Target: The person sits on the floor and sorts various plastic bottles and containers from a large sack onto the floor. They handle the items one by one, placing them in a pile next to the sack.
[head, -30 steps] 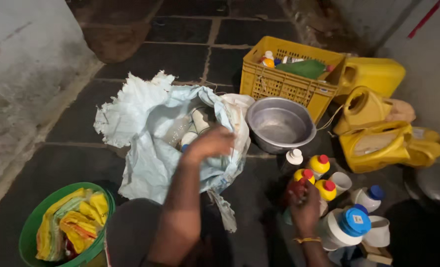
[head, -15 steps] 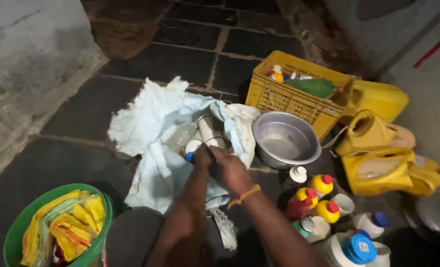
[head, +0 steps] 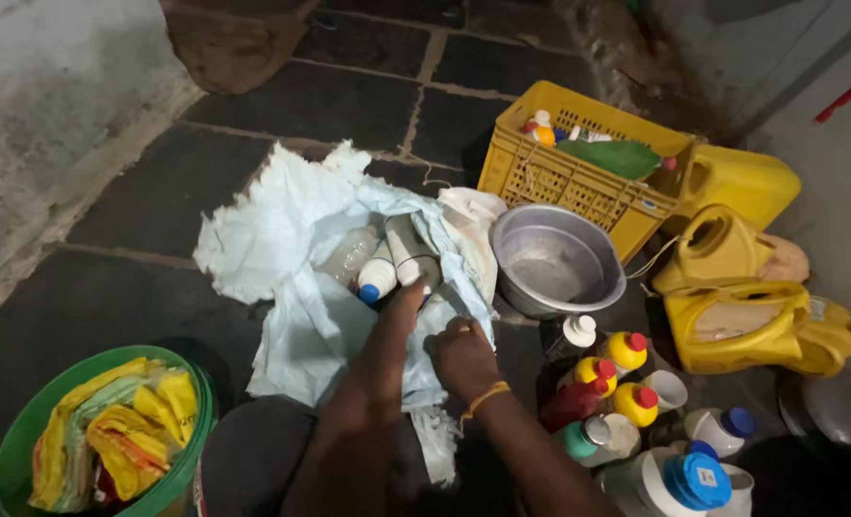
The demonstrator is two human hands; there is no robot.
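Beside yellow crate (head: 579, 172), pale sack (head: 301, 239)

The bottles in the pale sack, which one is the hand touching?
The left hand touches the white bottle with the dark end, rightmost in the sack. The blue-capped bottle and clear one lie beside it, untouched.

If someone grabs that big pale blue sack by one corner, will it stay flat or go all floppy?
Probably floppy: the pale blue sack lies crumpled and folded on the floor. It looks thin, so likely light itself. But bottles lie on it near the left hand and right hand, so they might roll out.
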